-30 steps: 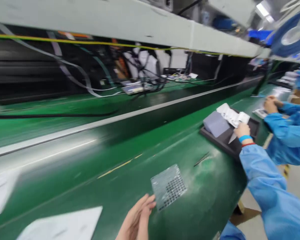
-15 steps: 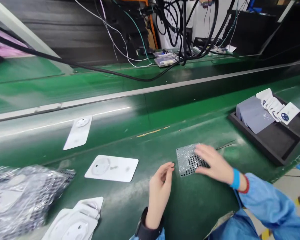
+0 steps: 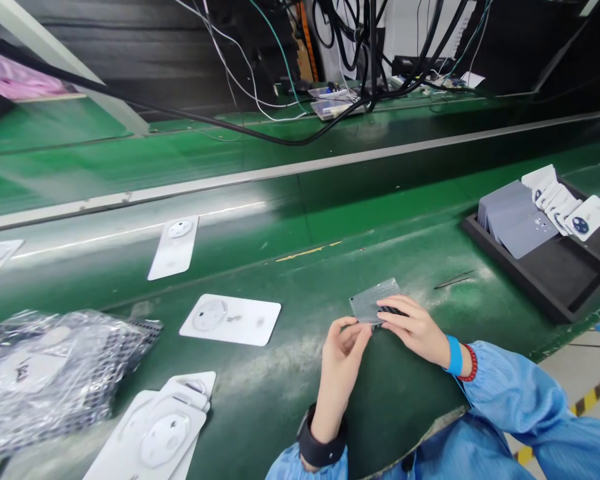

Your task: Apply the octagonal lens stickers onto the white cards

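Low at centre frame, our right hand (image 3: pixel 416 328) lies open, fingers flat on the silvery dotted sheet (image 3: pixel 370 305) on the green desk (image 3: pixel 290 280). Our left hand (image 3: pixel 344 347) pinches its near corner.

No writing can be read anywhere; the white cards (image 3: pixel 230 320) left of the left hand (image 3: pixel 345 350) carry only unclear marks.

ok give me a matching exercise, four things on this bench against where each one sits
1. small silvery dotted sheet
2. black foam tray
3. crinkled clear plastic bag
4. white rounded plastic card

a. far left of view
b. under the right hand fingertips
c. far right of view
d. lying flat, just left of the left hand

Pairs: 1-b, 2-c, 3-a, 4-d
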`<state>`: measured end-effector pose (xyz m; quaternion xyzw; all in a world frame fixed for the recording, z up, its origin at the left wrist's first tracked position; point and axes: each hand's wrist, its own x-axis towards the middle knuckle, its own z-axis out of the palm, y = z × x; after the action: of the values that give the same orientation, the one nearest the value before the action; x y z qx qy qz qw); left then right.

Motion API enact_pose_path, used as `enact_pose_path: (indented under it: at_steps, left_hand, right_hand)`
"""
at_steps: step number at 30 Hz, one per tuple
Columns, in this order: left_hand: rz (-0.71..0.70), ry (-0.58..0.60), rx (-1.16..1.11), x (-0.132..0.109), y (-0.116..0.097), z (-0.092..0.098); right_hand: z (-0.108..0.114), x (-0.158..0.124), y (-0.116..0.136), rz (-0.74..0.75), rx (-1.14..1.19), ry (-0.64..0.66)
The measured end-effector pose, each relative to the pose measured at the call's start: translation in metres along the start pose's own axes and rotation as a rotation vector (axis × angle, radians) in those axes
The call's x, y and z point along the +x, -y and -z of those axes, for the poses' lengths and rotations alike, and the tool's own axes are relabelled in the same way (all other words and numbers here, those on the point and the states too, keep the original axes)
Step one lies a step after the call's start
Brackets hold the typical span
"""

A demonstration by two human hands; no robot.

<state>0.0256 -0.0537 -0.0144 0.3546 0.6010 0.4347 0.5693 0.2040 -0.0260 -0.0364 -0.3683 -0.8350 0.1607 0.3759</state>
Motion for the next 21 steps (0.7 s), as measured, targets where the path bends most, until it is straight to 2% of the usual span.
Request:
enact_pose_path:
  at_steps: [5, 12, 15, 21]
  left_hand:
    - [0.076, 0.008, -0.182, -0.002, 0.001, -0.004]
    - [0.15, -0.006, -0.265, -0.009, 0.004, -0.006]
    - [0.197, -0.045, -0.271, -0.01, 0.01, -0.006]
    - [0.286, -0.117, -0.236, -0.003, 0.02, -0.007]
  right_hand:
    - [0.001, 0.004, 0.009, -0.023, -0.008, 0.034]
    - [0.0, 0.005, 0.018, -0.021, 0.076, 0.114]
    - [-0.003, -0.002, 0.019, 0.076, -0.064, 0.144]
    - [-0.021, -0.02, 0.005, 0.295, -0.198, 0.084]
